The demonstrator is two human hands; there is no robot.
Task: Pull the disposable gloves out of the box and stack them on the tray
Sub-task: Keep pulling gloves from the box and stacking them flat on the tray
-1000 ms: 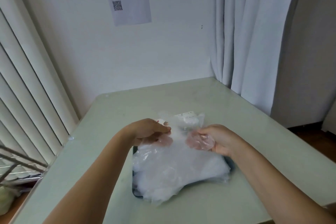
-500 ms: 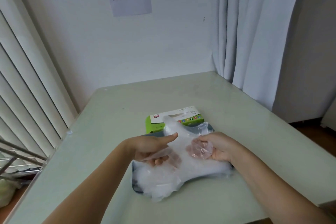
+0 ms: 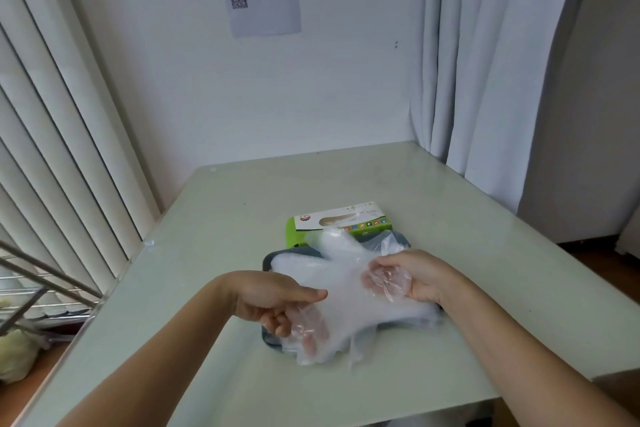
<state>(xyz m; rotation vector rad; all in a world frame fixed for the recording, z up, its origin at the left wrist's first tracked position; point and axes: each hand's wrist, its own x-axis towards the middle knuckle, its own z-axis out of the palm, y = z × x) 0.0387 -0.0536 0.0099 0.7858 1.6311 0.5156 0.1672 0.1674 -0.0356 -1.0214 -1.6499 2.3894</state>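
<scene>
Fingers (image 3: 278, 321) of your left hand (image 3: 273, 295) curled, pinching the near-left edge of the top glove (image 3: 346, 291), your right hand (image 3: 420, 276) pinching its right edge, glove pile (image 3: 298, 262) uncountable on one tray (image 3: 267, 262), one box (image 3: 341, 218) just beyond

A single camera, worn on the head, sits above the near edge of the surface (image 3: 485, 253) and looks forward and down. It faces the far corner, where the wall (image 3: 346, 97) meets the curtain (image 3: 485, 62) on the right, and blinds (image 3: 52, 149) run along the left. The view is close. Both forearms come in from the bottom edge, and the left grip (image 3: 273, 298) and right grip (image 3: 419, 276) hold the gloves (image 3: 349, 291) over the tray (image 3: 266, 262), just below centre. The box (image 3: 341, 220) lies just beyond. The wide lens takes in most of the surface, and upright lines at the sides lean.
</scene>
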